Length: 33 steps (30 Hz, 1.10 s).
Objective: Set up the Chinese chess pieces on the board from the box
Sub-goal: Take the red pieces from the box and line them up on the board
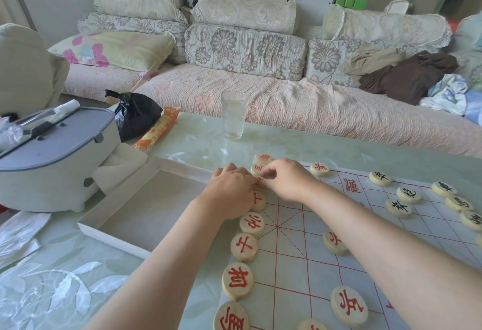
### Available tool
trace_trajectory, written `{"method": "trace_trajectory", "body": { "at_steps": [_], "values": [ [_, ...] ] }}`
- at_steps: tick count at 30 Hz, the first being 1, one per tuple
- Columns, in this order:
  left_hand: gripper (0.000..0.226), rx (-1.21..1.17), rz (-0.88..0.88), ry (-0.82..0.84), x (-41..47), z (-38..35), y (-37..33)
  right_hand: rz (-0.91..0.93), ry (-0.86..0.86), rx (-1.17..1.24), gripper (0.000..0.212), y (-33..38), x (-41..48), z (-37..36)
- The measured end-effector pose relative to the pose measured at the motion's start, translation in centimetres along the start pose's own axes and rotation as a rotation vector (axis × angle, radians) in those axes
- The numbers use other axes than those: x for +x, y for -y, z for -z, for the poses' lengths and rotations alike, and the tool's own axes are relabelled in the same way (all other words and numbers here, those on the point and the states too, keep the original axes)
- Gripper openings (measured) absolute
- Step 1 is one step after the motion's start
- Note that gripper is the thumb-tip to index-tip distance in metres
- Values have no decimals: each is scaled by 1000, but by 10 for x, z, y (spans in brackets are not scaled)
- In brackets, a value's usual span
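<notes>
Hands, left (230, 188) and right (284, 181), together over one red piece (260, 179), grip hidden; risk: crowded fingers (270, 171) knocking neighbours (258, 201) just beyond and beneath out of line.

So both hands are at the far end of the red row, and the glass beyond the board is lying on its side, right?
No: the head view shows the glass standing upright on the table. The left hand and right hand are indeed at the far end of the red row.
</notes>
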<state>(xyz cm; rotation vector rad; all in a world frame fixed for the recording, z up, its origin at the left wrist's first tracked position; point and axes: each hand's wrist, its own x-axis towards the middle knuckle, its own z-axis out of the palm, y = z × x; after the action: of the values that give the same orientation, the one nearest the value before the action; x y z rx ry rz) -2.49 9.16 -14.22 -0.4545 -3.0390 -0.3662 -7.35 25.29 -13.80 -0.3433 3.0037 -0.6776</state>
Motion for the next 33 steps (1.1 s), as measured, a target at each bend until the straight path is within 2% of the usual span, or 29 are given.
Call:
{"method": "trace_trajectory", "body": {
  "at_steps": [4, 8, 12, 15, 20, 24, 26, 29, 33],
  "values": [
    [40, 16, 0, -64, 4, -3, 2, 38, 28, 78, 26, -2, 0, 2],
    [40, -40, 13, -76, 6, -4, 3, 36, -107, 82, 15, -5, 9, 13],
    [37, -83, 48, -141, 20, 2, 6, 125, -72, -117, 39, -11, 26, 25],
    [35, -108, 101, -164, 36, 7, 15, 100, -28, -190, 52, -18, 43, 32],
    [37, -126, 177, -116, 62, 8, 23, 100, 100, -251, 61, -19, 69, 34],
    [45, -110, 190, -111, 80, 3, 12, 162, 211, -257, 59, -17, 86, 28],
    [48, -30, 205, -104, 87, -2, 8, 224, 238, -271, 50, -15, 89, 26],
    [57, 37, 248, -96, 96, -8, 7, 259, 224, -250, 33, -14, 90, 25],
    [53, 34, 279, -88, 104, -12, 8, 264, 205, -240, 34, -16, 91, 26]
  ]
}}
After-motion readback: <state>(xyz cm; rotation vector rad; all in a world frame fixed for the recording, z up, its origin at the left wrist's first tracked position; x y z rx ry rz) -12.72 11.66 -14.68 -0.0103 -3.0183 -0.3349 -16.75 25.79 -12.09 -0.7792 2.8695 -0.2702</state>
